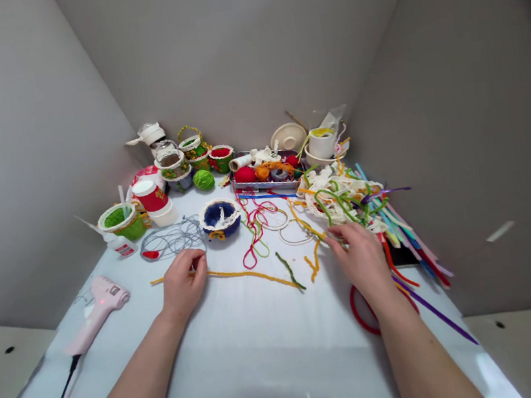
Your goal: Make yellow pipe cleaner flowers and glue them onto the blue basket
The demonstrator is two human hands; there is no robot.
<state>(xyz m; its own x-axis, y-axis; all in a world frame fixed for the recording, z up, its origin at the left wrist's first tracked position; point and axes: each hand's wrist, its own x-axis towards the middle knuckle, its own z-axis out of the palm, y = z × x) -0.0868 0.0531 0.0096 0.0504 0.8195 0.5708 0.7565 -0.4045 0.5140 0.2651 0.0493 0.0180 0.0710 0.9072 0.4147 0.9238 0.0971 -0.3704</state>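
My left hand (185, 280) is closed in a pinch over a long yellow-orange cord (250, 273), which sticks out on both sides of it and lies along the table. At the edge of a tangled heap, my right hand (358, 253) has its fingers drawn together beside a yellow-orange strand (305, 223); what lies between the fingertips is hidden. A short dark green cord (289, 271) and a bent yellow piece (314, 267) rest between my hands. Beyond my left hand stands a small blue basket (220, 220) with a white rim and a yellow bow.
A pink glue gun (99, 312) lies at left, near a glue bottle (119, 244) and a green basket (124, 223). Several small baskets and a tray (271, 184) of yarn stand behind. Pipe cleaners (415, 238) and red loops (361, 313) are at right.
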